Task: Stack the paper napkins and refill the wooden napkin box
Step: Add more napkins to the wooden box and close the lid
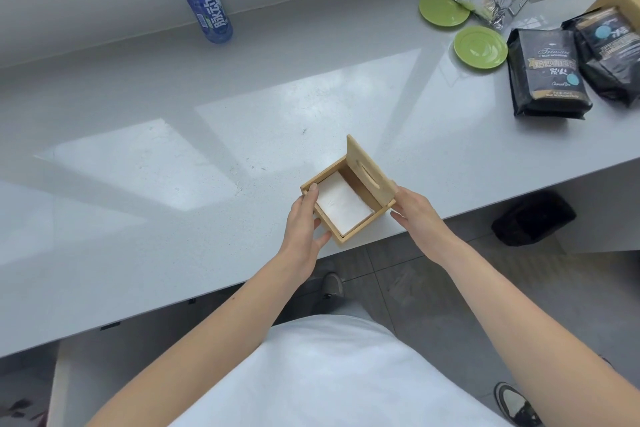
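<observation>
Two hands at wooden napkin box [360, 224] w/ white napkin stack [343, 206] inside: left hand [304, 222] grasps its side, right hand [414, 208] holds raised lid [370, 168].

top: white shirt [332, 374] | arms: bare, no sleeves visible | footwear: dark shoe [517, 406], grey shoe [331, 284]

One head-worn view looks steeply down, close over the counter's [173, 184] near edge.
</observation>
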